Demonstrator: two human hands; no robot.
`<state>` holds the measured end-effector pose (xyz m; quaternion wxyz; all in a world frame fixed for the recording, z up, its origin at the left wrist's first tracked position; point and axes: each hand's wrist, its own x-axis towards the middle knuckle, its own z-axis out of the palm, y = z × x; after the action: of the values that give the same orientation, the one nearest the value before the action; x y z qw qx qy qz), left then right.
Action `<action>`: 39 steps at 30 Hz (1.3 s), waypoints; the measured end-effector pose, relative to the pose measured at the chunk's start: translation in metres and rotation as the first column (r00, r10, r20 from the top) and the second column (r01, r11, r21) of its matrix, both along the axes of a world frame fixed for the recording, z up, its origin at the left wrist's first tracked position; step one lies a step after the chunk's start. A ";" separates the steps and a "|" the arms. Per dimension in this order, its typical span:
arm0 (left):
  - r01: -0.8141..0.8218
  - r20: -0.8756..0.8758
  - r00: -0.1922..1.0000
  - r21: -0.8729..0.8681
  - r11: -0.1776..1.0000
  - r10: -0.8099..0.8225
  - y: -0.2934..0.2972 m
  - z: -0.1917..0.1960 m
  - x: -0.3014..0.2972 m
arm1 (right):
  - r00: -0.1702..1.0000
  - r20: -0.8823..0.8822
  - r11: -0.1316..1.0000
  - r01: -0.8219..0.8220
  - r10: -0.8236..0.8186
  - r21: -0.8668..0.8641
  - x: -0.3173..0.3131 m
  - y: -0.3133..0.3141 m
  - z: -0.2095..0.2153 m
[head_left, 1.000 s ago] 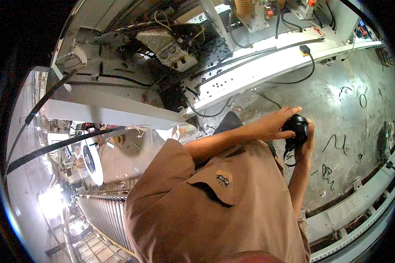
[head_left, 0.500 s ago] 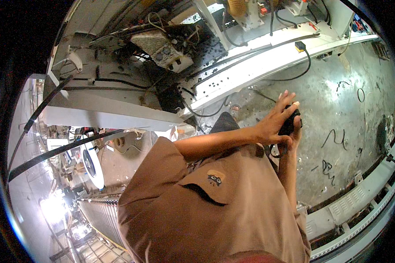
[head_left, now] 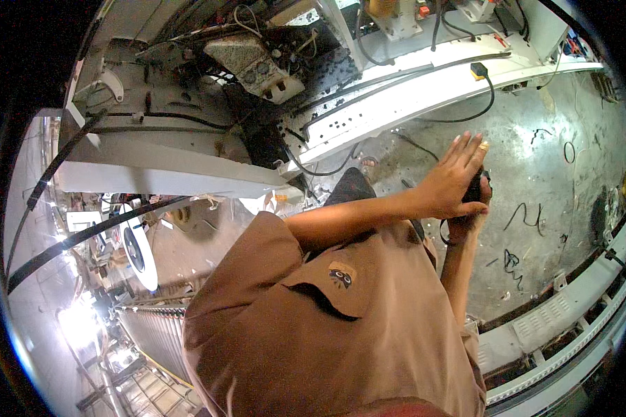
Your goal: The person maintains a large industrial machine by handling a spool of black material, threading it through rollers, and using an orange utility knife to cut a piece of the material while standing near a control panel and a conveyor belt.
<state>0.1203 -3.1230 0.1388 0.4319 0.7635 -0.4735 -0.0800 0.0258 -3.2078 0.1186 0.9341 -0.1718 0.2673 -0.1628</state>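
My left hand (head_left: 451, 182) reaches across my body, its fingers stretched out and fairly straight. It lies against a small black object (head_left: 476, 189) whose kind I cannot make out, as the hand covers much of it. From below, my right hand (head_left: 468, 222) curls round that same object and holds it up in front of me. A thin black loop (head_left: 444, 232), like a cord or strap, hangs by the right wrist. Both hands are above the grey floor (head_left: 528, 167), to the right of my brown shirt (head_left: 382, 326).
A white machine frame (head_left: 389, 104) runs along the far side, bearing a yellow-and-black plug-like part (head_left: 479, 71) on a black cable. Loose black cords (head_left: 513, 260) lie on the floor. A grey slotted rail (head_left: 535, 340) stands at the right. Black hoses (head_left: 83, 236) cross the left.
My left hand's fingers have straightened and come closer together over the black object, covering more of it. Both hands have shifted slightly to the right in the picture.
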 end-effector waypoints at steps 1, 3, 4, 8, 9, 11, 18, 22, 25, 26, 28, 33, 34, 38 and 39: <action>0.005 0.008 1.000 0.016 1.000 -0.005 0.001 -0.001 0.002 | 0.999 0.021 0.999 -0.039 0.039 0.017 -0.002 0.002 0.002; 0.033 -0.009 0.999 0.047 0.998 -0.032 0.007 -0.002 0.002 | 0.997 0.030 0.996 -0.070 0.068 0.047 0.000 0.005 0.000; 0.049 -0.022 0.999 0.061 0.997 -0.048 0.010 0.000 0.002 | 0.998 0.012 0.996 -0.059 0.058 0.060 0.000 0.006 -0.004; 0.031 -0.020 0.999 -0.003 1.000 -0.031 0.015 0.001 0.008 | 0.998 0.053 0.999 -0.039 0.038 0.015 0.002 0.010 -0.010; 0.024 0.005 1.000 0.005 1.000 -0.024 0.015 -0.003 0.013 | 0.997 0.067 0.999 -0.039 0.038 0.018 0.002 0.008 -0.014; 0.020 -0.009 1.000 0.005 1.000 -0.020 0.015 -0.003 0.019 | 0.994 0.099 0.999 -0.038 0.036 0.023 0.006 0.005 -0.020; 0.051 -0.444 0.893 -0.056 0.997 -0.070 0.030 0.021 0.034 | 0.974 0.163 0.964 0.187 -0.157 -0.189 0.030 0.015 -0.010; 0.058 -0.575 0.816 -0.015 0.998 -0.056 0.042 0.027 0.048 | 0.930 0.353 0.980 0.151 -0.098 -0.127 0.045 0.021 -0.007; -0.047 -0.457 0.889 -0.056 0.997 0.016 0.047 0.009 0.051 | 0.914 0.404 0.987 0.094 -0.035 -0.127 0.053 0.026 -0.007; -0.026 -0.423 0.906 -0.028 0.999 0.012 0.047 0.006 0.056 | 0.906 0.423 0.988 0.076 -0.013 -0.133 0.055 0.026 -0.009; 0.021 -0.359 0.933 0.028 0.999 -0.010 0.050 0.004 0.064 | 0.926 0.378 0.974 0.097 -0.012 -0.206 0.061 0.023 -0.013; 0.219 -0.589 0.792 0.035 0.975 -0.157 0.066 0.007 0.082 | 0.969 0.209 0.925 0.197 -0.133 -0.326 0.078 0.034 -0.011; 0.240 -0.592 0.787 0.036 0.970 -0.173 0.068 0.006 0.085 | 0.970 0.189 0.918 0.208 -0.150 -0.337 0.078 0.034 -0.012; 0.278 -0.596 0.769 -0.014 0.961 -0.231 0.078 -0.002 0.092 | 0.962 0.170 0.876 0.267 -0.215 -0.402 0.083 0.044 -0.017; 0.263 -0.561 0.794 -0.027 0.964 -0.232 0.079 -0.014 0.088 | 0.966 0.099 0.827 0.256 -0.239 -0.501 0.080 0.048 -0.014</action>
<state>0.2079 -3.0436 0.1248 0.5171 0.6489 -0.4196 -0.3680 0.1061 -3.1602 0.1047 0.8304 -0.3739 0.2196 -0.3500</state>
